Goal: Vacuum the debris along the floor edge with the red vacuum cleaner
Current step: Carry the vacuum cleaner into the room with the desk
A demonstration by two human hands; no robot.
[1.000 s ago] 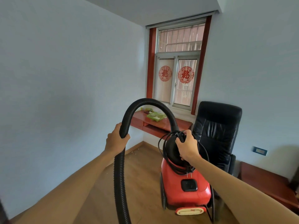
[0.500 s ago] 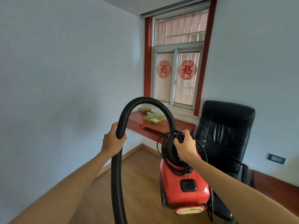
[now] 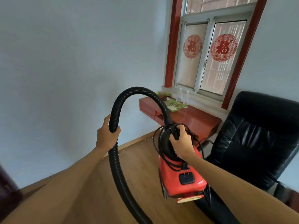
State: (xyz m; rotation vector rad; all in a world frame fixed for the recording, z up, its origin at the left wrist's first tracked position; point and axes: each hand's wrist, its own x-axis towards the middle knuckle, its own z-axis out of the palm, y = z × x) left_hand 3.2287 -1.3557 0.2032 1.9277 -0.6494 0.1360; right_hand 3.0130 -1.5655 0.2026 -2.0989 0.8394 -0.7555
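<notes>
The red vacuum cleaner hangs above the wooden floor, lifted by its black top handle, which my right hand grips together with loops of black power cord. Its black ribbed hose arches up from the body and runs down out of the bottom of the view; my left hand grips the hose on its left side. Small pale debris lies scattered on the floor along the skirting board near the corner. The hose's nozzle end is out of sight.
A black leather office chair stands close on the right of the vacuum. A red wall-mounted shelf under the window holds a green tray and two clear bottles. A dark object sits at the left edge. Bare floor lies ahead.
I have moved closer to the corner and the view has tilted; the shelf, window and chair look larger. Both hands keep the same grips on the hose and handle.
</notes>
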